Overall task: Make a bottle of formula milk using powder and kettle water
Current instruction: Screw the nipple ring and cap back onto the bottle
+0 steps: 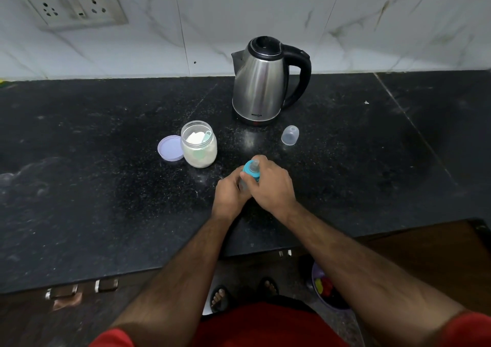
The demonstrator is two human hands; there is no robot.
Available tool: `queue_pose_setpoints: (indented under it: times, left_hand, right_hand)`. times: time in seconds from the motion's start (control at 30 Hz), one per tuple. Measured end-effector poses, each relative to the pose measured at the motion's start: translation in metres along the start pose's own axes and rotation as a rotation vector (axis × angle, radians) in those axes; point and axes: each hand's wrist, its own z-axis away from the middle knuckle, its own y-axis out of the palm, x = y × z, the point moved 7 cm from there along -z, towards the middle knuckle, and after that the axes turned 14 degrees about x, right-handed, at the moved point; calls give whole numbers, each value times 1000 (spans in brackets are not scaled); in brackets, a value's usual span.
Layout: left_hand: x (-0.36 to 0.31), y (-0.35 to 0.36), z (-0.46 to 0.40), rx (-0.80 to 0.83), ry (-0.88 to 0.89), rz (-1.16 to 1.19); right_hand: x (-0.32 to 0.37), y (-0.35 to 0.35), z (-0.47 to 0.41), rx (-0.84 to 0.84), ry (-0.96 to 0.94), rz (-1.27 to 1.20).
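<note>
A baby bottle with a blue collar and clear teat (251, 170) stands on the black counter (106, 187). My left hand (229, 196) grips the bottle's body, which is mostly hidden. My right hand (271, 183) curls round the blue collar from the right. An open glass jar of white powder (198, 147) with a pale green scoop inside stands to the left. Its lilac lid (170, 148) lies beside it. A steel kettle (263, 83) with a black handle stands behind, lid closed. The bottle's clear cap (290, 135) sits to the right.
A tiled wall with a socket plate (71, 3) rises behind the counter. The counter's front edge runs just under my forearms, with drawer handles (106, 285) below. A bowl of coloured items (325, 288) sits on the floor at the right.
</note>
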Motion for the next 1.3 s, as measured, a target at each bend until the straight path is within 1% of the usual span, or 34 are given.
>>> queue_pose_setpoints:
  times: [0.1,0.3,0.33,0.4,0.5,0.6,0.73,0.87,0.97,1.13,1.3]
  left_hand:
    - [-3,-1,1,23,7,-7]
    - [-5,-1,3,38,16,17]
    - [-4,0,3,39,7,25]
    - [-5,1,3,37,-8,36]
    - [-10,1,4,13,-27,24]
    - [-10,3,5,6,-55,22]
    - [-7,6,5,-6,-81,23]
    - [-3,6,4,-21,-106,0]
    - [0,8,3,-34,-130,-6]
    - [4,10,2,-49,-145,6]
    - [0,11,3,-72,-164,15]
  right_hand:
    - [-1,0,-1,14,8,-46]
    - [-13,-10,-4,216,-57,-210]
    - [-17,-15,-2,207,-67,-247]
    - [-31,-29,-1,110,-64,-315]
    - [-64,-46,-5,-51,50,-390]
    - [-98,-53,-16,-126,152,-337]
    - [-124,-55,-38,-66,216,-203]
    - [-134,-62,-68,-36,220,-186]
    - [-141,-61,-88,26,244,-204]
    - [-144,-59,-109,70,257,-251]
    - [-139,-58,-115,89,242,-181]
